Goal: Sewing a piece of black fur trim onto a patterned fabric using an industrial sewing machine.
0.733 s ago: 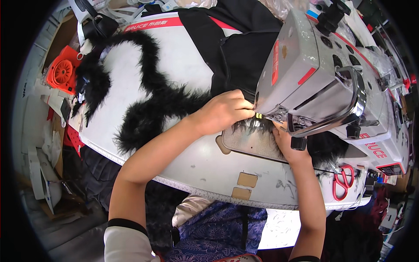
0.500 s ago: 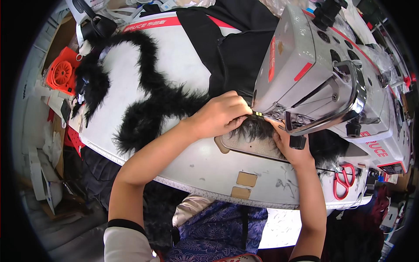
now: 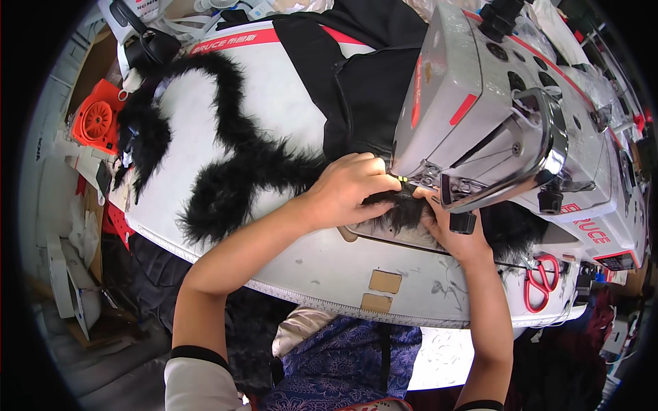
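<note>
My left hand (image 3: 349,190) is closed at the left of the needle area, its fingers pinching the black feather trim (image 3: 226,195) beside the black fabric (image 3: 377,92). My right hand (image 3: 456,229) is at the right of the needle area, under the front of the sewing machine (image 3: 473,116). Its thumb and fingers close on the near edge of the trim, partly hidden by the machine's head. Feathers hang between my hands over the machine's bed. A small yellow-marked part sits by my left fingertips. The stitching point itself is hidden.
The trim winds leftward across the white table (image 3: 288,250) to the far left. An orange device (image 3: 99,116) stands at the left edge. Red-handled scissors (image 3: 541,282) lie at the right. Two tan patches (image 3: 386,281) mark the table's front, near a measuring strip.
My left hand has moved slightly right and nearer, its fingers bent more steeply. The feathers between my hands have shifted. My right hand stays in nearly the same place. The view has shifted slightly.
</note>
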Demonstrator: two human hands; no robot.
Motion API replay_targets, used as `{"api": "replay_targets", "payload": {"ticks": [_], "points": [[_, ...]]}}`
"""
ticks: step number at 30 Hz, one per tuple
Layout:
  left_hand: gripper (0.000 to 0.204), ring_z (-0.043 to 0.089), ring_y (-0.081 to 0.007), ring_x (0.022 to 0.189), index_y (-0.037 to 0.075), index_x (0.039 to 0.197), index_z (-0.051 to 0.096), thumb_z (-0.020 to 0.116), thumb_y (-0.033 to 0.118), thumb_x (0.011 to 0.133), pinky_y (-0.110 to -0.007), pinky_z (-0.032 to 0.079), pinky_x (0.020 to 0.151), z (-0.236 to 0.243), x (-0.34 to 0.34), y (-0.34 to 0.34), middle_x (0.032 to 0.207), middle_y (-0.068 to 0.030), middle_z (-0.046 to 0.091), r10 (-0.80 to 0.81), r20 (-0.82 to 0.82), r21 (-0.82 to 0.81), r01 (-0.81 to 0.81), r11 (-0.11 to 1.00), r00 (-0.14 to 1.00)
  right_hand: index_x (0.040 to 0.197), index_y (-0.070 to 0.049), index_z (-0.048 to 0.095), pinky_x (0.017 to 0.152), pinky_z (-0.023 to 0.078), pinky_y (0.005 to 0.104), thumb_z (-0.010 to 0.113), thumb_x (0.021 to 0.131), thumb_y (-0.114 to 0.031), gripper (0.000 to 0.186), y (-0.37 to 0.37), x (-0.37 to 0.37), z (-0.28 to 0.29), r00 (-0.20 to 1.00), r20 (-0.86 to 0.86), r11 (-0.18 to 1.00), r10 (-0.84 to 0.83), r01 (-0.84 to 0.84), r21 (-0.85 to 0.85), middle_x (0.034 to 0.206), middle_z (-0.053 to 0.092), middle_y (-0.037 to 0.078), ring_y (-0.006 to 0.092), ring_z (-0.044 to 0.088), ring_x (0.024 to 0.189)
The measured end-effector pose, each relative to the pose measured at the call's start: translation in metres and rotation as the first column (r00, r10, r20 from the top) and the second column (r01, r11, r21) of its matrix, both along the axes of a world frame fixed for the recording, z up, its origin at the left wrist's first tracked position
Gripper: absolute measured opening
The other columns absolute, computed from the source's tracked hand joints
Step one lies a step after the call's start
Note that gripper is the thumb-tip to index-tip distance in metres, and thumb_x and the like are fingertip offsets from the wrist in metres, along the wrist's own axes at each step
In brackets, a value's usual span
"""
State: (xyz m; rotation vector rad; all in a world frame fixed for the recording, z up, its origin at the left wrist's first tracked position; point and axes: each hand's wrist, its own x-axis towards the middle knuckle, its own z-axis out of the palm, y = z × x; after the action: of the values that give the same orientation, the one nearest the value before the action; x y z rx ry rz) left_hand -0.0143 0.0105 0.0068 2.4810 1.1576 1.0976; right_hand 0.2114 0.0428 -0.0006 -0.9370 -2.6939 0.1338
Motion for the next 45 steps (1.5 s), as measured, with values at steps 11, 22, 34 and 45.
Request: {"api": "replay_targets", "payload": {"ticks": [11,22,34,45], "points": [[0.018,0.050,-0.0225,0.072,0.009,0.080,0.055,0.067,0.007,0.066,-0.033,0.043,0.067,-0.001,-0.003,0.000,0.074,-0.0040,0.050,0.010,-0.050,0.044,-0.008,0.999,0.999,0.105,-0.017,0.058,0.074,0.045,0.0366,0.064,0.071,-0.015,0.035,0.004,-0.002,0.001,0.979,-0.197,0.998,0.048,-0.056,-0.033,0.086,0.061,0.006,0.0259,0.058,0.079],[0.022,0.051,-0.0252,0.084,0.003,0.085,0.051,0.063,0.001,0.067,-0.033,0.044,0.075,0.006,-0.002,-0.005,0.089,-0.0082,0.053,0.044,-0.135,0.035,-0.040,0.999,0.990,0.102,-0.022,0.064,0.074,0.045,0.0376,0.061,0.071,-0.012,0.033,0.016,0.021,0.000,0.989,0.118,0.975,-0.093,0.115,-0.192,0.079,0.061,0.010,0.0291,0.058,0.077],[0.019,0.049,-0.0273,0.086,0.003,0.080,0.052,0.063,-0.003,0.067,-0.034,0.045,0.072,0.004,-0.006,0.013,0.091,-0.0110,0.043,-0.082,-0.031,-0.088,0.079,0.993,0.996,0.106,-0.014,0.058,0.071,0.045,0.0396,0.059,0.076,-0.014,0.030,0.009,0.019,0.007,0.960,0.248,0.986,-0.131,0.151,-0.065,0.077,0.061,0.013,0.0322,0.058,0.072],[0.020,0.049,-0.0191,0.084,0.008,0.069,0.051,0.069,0.013,0.060,-0.036,0.037,0.084,0.007,0.008,-0.013,0.077,-0.0024,0.049,0.035,-0.202,0.104,-0.014,0.994,0.979,0.097,-0.013,0.061,0.079,0.044,0.0379,0.067,0.062,-0.007,0.036,-0.004,0.020,0.020,0.995,0.103,0.995,0.012,-0.022,0.095,0.098,0.060,0.005,0.0265,0.058,0.088]]}}
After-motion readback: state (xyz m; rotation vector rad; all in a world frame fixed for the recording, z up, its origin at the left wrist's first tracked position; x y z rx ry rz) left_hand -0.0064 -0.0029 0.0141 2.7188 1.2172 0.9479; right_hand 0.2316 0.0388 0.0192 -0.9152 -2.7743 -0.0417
